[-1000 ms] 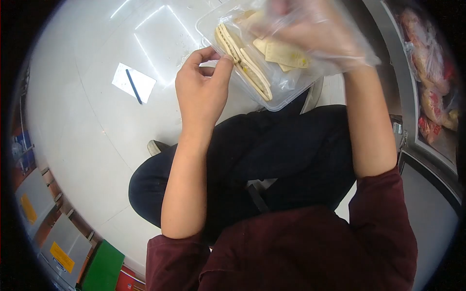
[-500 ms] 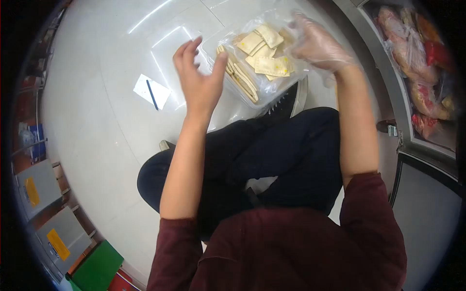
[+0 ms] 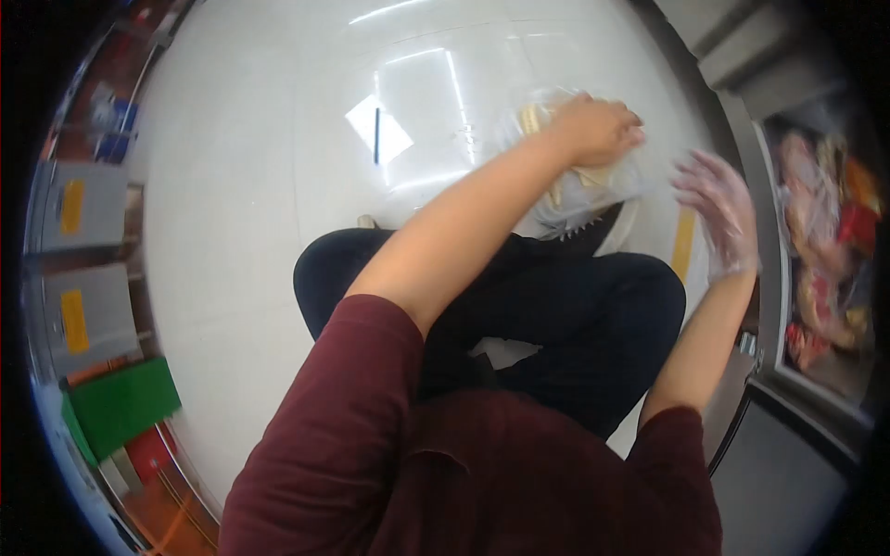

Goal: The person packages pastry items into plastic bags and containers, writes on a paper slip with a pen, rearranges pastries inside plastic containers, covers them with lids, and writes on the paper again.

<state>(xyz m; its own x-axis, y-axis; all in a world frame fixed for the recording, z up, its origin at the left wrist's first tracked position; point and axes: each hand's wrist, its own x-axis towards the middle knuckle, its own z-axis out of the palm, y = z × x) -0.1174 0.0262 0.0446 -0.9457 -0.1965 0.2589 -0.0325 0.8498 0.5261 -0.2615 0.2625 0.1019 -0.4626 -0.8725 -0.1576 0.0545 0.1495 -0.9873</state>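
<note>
My bare left hand (image 3: 598,130) reaches across to the right, above a clear plastic tub (image 3: 630,192) that stands on the floor by my shoe. Its fingers are slightly bent and apart, with nothing visible in them. Flat, pale, dough-like pieces (image 3: 531,120) lie in the tub, mostly covered by that hand. To the right of the tub, my right hand (image 3: 723,208) is raised in a clear plastic glove. Its fingers are spread, blurred at the tips, and hold nothing.
White paper with a dark pen (image 3: 377,134) lies on the shiny floor (image 3: 250,185). At right an open freezer compartment (image 3: 820,250) holds bagged food. Grey bins (image 3: 93,310) and a green box (image 3: 125,403) line the left side. My bent legs (image 3: 519,287) are close below the tub.
My left hand has swung right, from the tub's left side to above it. My gloved right hand has moved right and down, away from the tub. The whole view has turned and shifted.
</note>
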